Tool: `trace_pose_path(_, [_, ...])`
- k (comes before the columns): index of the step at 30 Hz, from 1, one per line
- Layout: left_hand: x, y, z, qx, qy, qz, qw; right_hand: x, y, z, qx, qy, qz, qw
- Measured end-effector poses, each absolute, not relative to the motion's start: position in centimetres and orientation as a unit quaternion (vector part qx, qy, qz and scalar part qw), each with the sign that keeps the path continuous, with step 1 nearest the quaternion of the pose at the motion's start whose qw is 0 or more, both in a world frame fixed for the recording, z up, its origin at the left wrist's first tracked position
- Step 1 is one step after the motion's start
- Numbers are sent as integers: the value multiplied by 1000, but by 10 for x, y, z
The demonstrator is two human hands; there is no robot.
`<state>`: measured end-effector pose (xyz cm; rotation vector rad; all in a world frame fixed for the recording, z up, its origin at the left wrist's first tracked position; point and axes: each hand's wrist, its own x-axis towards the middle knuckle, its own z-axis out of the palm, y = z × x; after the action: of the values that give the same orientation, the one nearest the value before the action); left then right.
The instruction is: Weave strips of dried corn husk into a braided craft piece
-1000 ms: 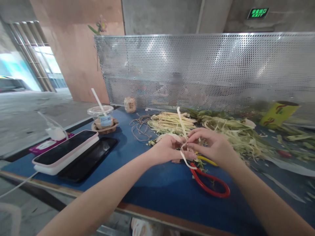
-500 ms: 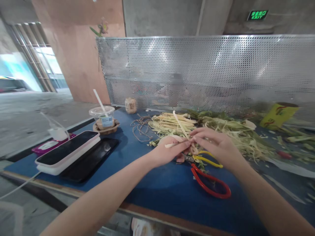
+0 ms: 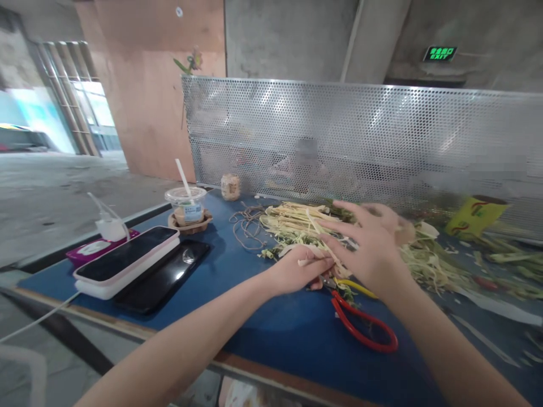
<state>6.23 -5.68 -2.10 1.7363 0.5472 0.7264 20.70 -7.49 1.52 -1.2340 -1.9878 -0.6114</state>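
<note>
Head view: our left hand (image 3: 297, 272) rests just left of the red-handled shears (image 3: 339, 305). Its thumb and fingers are pinched shut on a pale strip (image 3: 313, 261), which lies just above the shears' blades. Our right hand (image 3: 369, 249) hangs just beyond the shears, fingers spread wide and holding nothing, over the pile of strips (image 3: 292, 220). It is blurred, so we cannot tell whether it touches the pile.

We judge the pinch should stay firm and close to the strip's end so it does not spring loose. The free hand should single out one strand rather than a tangle.

Beyond the shears the pile crowds up to the perforated screen (image 3: 360, 141). Left of them the blue table (image 3: 263, 316) lies bare, with the twine (image 3: 248, 226) further back and the phones (image 3: 127, 263) well apart. The table's near edge runs close on our side of the shears.
</note>
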Motion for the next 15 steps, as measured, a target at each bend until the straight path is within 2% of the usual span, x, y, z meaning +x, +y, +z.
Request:
trace_pose_path(3, [61,-60,-20,767,244,315,503,195,-74,18,-472,-810,-122,327])
trace_pose_path(6, [61,-61,-22,783,236,335,468,184,-75,23,-465,-836,-77,281])
trace_pose_path(10, [62,-59,-27,787,223,320,478,178,-77,31,-460,-831,14,312])
trace_pose_path(15, [63,-57,-28,757,240,309,523,182,-73,33,-432,-792,239,359])
